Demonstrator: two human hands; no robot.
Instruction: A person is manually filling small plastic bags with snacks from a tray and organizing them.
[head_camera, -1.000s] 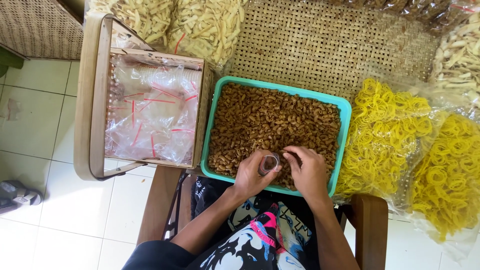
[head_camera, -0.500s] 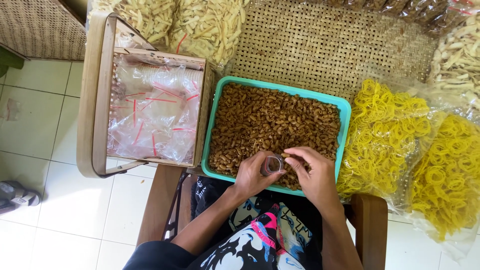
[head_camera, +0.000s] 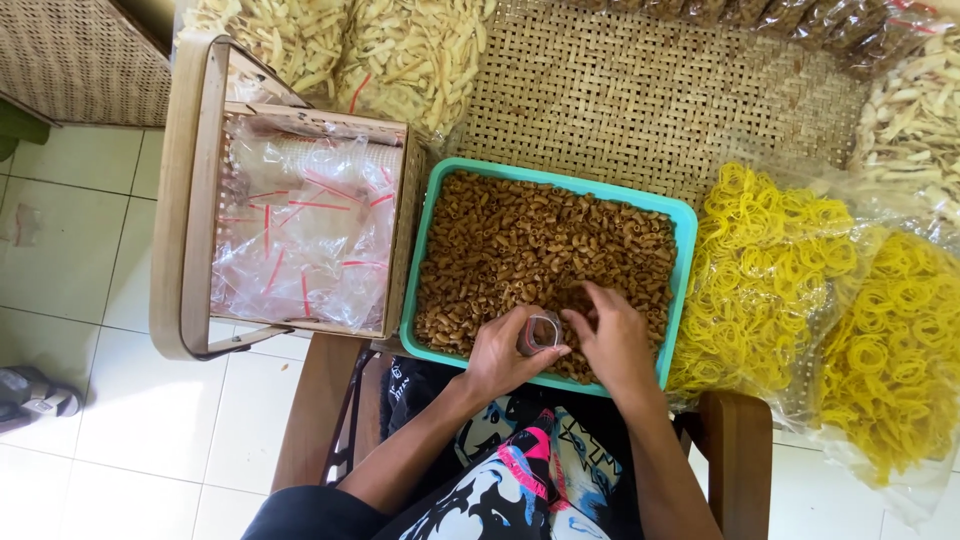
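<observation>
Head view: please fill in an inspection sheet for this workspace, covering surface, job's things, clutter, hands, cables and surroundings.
Surface: woven mat carrying a teal tray at the near edge.
Job's things: brown snack pieces fill the tray; small clear cup at the near side.
Clutter: basket of clear bags left of the tray; bags of yellow rings on the right; bags of pale sticks behind.
Hands: left hand grips the cup; right hand rests fingers on the snack beside it.
Cables: nothing seen.
Surroundings: white tiled floor; sandal at far left.
</observation>
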